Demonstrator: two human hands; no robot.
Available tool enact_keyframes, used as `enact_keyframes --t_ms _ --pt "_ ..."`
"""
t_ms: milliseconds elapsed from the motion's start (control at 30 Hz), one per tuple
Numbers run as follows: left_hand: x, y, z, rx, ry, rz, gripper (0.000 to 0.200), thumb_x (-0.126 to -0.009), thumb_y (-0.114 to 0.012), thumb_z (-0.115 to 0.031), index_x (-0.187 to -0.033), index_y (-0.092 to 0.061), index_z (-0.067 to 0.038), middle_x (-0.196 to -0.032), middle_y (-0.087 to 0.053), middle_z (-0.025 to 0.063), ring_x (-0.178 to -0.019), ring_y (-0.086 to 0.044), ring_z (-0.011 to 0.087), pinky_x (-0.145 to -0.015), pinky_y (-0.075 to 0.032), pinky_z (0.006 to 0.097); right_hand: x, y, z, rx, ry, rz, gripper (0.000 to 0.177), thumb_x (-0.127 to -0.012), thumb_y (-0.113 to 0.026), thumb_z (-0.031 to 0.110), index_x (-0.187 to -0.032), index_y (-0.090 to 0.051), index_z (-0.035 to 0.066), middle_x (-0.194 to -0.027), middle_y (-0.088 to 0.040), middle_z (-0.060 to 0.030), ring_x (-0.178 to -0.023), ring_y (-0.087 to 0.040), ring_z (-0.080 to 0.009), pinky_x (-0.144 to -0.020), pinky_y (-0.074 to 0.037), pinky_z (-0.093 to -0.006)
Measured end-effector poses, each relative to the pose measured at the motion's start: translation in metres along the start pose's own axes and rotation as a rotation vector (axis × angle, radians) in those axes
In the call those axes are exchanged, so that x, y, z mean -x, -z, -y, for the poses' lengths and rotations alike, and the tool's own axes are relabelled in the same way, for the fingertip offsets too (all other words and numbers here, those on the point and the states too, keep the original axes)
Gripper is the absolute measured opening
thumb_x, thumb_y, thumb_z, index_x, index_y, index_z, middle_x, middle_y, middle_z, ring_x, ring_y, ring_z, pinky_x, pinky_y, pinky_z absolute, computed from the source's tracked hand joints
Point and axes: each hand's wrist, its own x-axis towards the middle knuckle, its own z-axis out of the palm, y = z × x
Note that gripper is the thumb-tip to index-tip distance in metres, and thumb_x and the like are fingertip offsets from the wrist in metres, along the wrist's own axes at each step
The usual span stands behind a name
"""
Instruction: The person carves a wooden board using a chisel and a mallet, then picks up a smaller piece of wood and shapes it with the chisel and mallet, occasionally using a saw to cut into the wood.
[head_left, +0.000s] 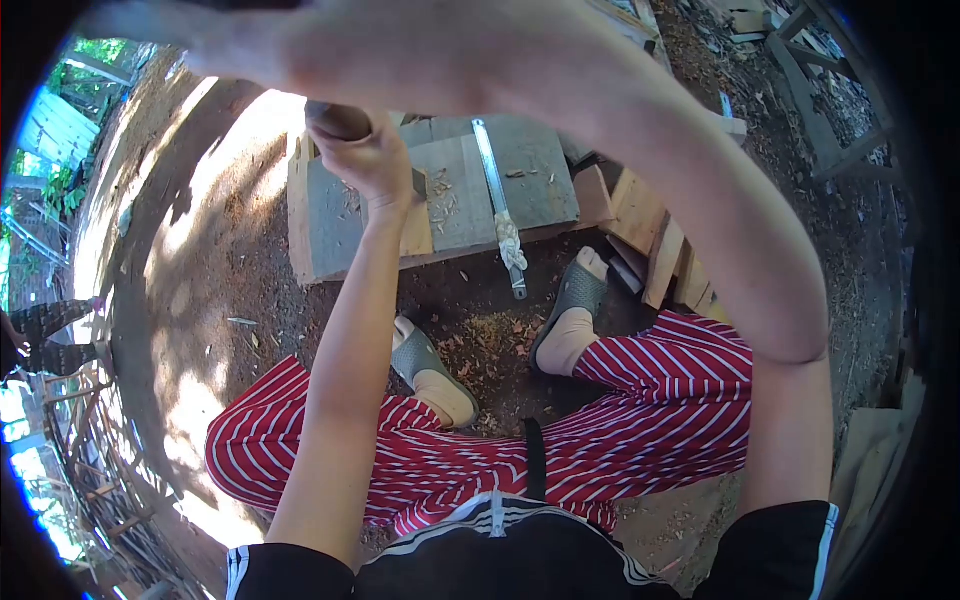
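My left hand (372, 165) is closed round a smooth, dark brown piece (340, 122) with a rounded end, which looks like wood. Most of that piece is hidden by the fingers and by my right arm. Large and blurred, my right hand (250, 45) reaches across the top of the view, above and beyond the left one; its fingers are smeared and partly cut off. Below both hands stands a low wooden work block (345, 235) with shavings on it. A long narrow metal blade (488, 165), wrapped in whitish cloth near its close end, lies on the block and overhangs its edge.
Cut wood pieces (640, 215) are piled right of the block. My sandalled feet (575, 300) rest on the dirt ground between the block and my striped trousers. A pile of sticks (110, 460) lies at the left, and a wooden frame (830, 90) stands at the upper right.
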Motion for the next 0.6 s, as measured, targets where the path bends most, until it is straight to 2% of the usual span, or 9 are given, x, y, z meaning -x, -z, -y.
enact_keyframes --t_ms 67,133,200,233,300,333,467,533,600 --pt "0.002 -0.002 0.003 -0.149 -0.044 0.05 0.053 -0.076 -0.076 -0.012 -0.121 -0.051 0.002 -0.113 -0.062 0.0113 -0.1 -0.063 0.0244 -0.087 -0.049 0.034 -0.004 0.008 0.013 -0.069 0.145 -0.353 0.051 -0.075 -0.069 0.032 -0.112 -0.06 -0.001 -0.078 -0.07 -0.0137 -0.064 -0.069 -0.0262 -0.058 -0.056 -0.0429" --pt "0.0 -0.005 -0.003 0.09 -0.08 -0.052 0.047 -0.076 -0.077 -0.013 -0.115 -0.055 0.0 -0.109 -0.064 0.0101 -0.1 -0.064 0.0214 -0.085 -0.05 0.0327 0.012 0.003 0.0 0.202 -0.05 0.383 0.051 -0.077 -0.067 0.033 -0.115 -0.059 0.0 -0.092 -0.071 -0.0177 -0.077 -0.072 -0.0289 -0.068 -0.057 -0.0423" --pt "0.003 -0.008 -0.001 -0.055 -0.147 0.127 0.039 -0.078 -0.076 -0.012 -0.11 -0.056 -0.001 -0.101 -0.067 0.0093 -0.094 -0.065 0.018 -0.081 -0.051 0.0332 0.0 0.031 0.002 0.339 -0.091 0.59 0.052 -0.078 -0.064 0.034 -0.119 -0.06 0.001 -0.097 -0.071 -0.0183 -0.083 -0.072 -0.0295 -0.076 -0.057 -0.0431" --pt "0.003 -0.01 -0.009 0.013 -0.185 0.102 0.04 -0.079 -0.075 -0.011 -0.112 -0.055 -0.001 -0.094 -0.068 0.0103 -0.09 -0.067 0.0179 -0.081 -0.051 0.0331 -0.002 0.048 0.006 0.351 -0.088 0.599 0.052 -0.078 -0.064 0.034 -0.119 -0.06 0.001 -0.097 -0.071 -0.0183 -0.083 -0.072 -0.0295 -0.076 -0.057 -0.0431" --pt "0.004 -0.013 -0.027 0.024 -0.072 0.088 0.046 -0.078 -0.076 -0.012 -0.116 -0.054 0.0 -0.093 -0.068 0.0106 -0.089 -0.067 0.0186 -0.082 -0.051 0.0322 0.003 0.081 0.021 -0.131 0.111 0.356 0.046 -0.096 -0.051 0.028 -0.118 -0.041 -0.012 -0.076 -0.06 -0.0163 -0.058 -0.059 -0.0223 -0.05 -0.053 -0.0317" --pt "0.003 -0.013 -0.03 0.036 0.012 0.068 0.052 -0.076 -0.077 -0.013 -0.121 -0.053 0.0 -0.092 -0.068 0.0109 -0.087 -0.067 0.0192 -0.082 -0.051 0.0313 -0.022 0.108 0.052 -0.304 -0.281 0.619 0.046 -0.096 -0.052 0.029 -0.118 -0.041 -0.01 -0.08 -0.061 -0.0188 -0.061 -0.061 -0.0213 -0.051 -0.053 -0.0315" --pt "-0.001 -0.005 -0.021 0.093 -0.211 -0.016 0.033 -0.083 -0.07 -0.009 -0.107 -0.05 -0.001 -0.09 -0.063 0.0083 -0.082 -0.064 0.0203 -0.079 -0.05 0.0335 0.012 0.023 -0.005 0.32 -0.094 0.556 0.067 -0.084 -0.061 0.051 -0.133 -0.049 0.005 -0.094 -0.071 -0.013 -0.076 -0.072 -0.0253 -0.061 -0.057 -0.0418" --pt "-0.011 -0.001 -0.007 -0.037 -0.312 0.085 0.035 -0.085 -0.07 -0.011 -0.11 -0.048 -0.001 -0.084 -0.062 0.0085 -0.072 -0.064 0.0183 -0.067 -0.052 0.0306 0.006 0.025 -0.026 0.307 -0.236 0.627 0.07 -0.084 -0.062 0.054 -0.132 -0.048 0.004 -0.097 -0.07 -0.0136 -0.077 -0.07 -0.0239 -0.057 -0.054 -0.0391" --pt "-0.01 0.003 0.007 0.014 -0.014 0.053 0.034 -0.087 -0.067 -0.007 -0.111 -0.044 -0.001 -0.076 -0.059 0.0085 -0.058 -0.061 0.015 -0.053 -0.05 0.0275 0.017 0.022 -0.043 0.065 -0.276 0.451 0.071 -0.083 -0.063 0.054 -0.13 -0.048 0.003 -0.099 -0.068 -0.0135 -0.076 -0.069 -0.0229 -0.059 -0.053 -0.0374"
